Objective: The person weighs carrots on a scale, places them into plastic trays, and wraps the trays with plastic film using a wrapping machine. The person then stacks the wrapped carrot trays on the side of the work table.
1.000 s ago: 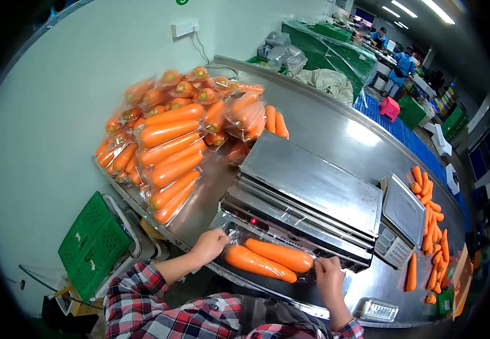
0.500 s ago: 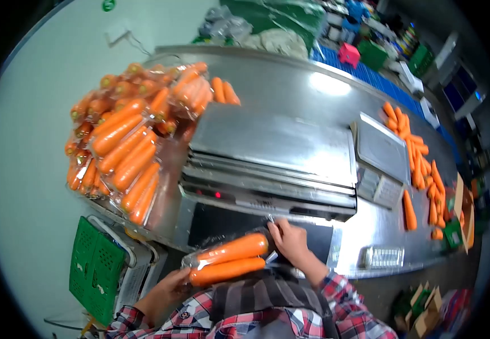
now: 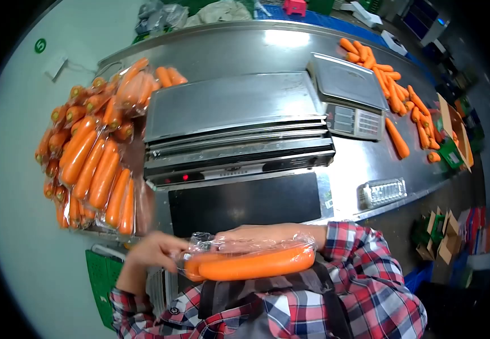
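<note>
Close to my body, a clear bag of carrots (image 3: 259, 264) lies crosswise, its film loose and crumpled at the left end. My left hand (image 3: 157, 248) is closed at that left end, fingers on the film and slightly blurred. My right hand (image 3: 273, 233) reaches across behind the bag and is closed on its film; its fingertips are partly covered by plastic. Just beyond stands the wrapping machine (image 3: 239, 161), with a black plate (image 3: 245, 203) along its front and a small red light lit.
Bagged carrots (image 3: 90, 152) are heaped at the left. A scale (image 3: 349, 85) stands right of the machine, with loose carrots (image 3: 392, 90) beyond it. A clear plastic tray (image 3: 383, 193) lies near the front edge. A green crate (image 3: 99, 282) is below left, cardboard boxes (image 3: 445, 237) below right.
The bag has turned to lie level against my body. My right hand has left the machine's front edge and moved to the bag's film. The view has shifted right and down.
</note>
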The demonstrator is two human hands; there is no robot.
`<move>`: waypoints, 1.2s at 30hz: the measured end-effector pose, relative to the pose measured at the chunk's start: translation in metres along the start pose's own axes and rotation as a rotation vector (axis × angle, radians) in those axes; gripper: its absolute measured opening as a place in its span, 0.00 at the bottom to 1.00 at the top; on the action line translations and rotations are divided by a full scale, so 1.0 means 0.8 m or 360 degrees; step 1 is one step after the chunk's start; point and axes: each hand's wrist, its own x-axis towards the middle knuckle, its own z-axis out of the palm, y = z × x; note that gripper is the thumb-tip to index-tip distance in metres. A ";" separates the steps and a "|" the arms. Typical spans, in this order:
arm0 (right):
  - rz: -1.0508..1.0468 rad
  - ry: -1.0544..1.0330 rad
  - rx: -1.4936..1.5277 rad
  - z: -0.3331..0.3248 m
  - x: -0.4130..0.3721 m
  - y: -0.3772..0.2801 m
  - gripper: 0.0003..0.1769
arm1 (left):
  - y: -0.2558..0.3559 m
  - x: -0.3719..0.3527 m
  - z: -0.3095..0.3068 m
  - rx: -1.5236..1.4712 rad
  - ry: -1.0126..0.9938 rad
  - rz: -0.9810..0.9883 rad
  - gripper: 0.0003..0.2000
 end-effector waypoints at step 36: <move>0.0326 0.2315 0.0789 0.017 -0.145 0.023 0.18 | 0.166 0.098 -0.380 -0.0731 0.1984 0.1186 0.17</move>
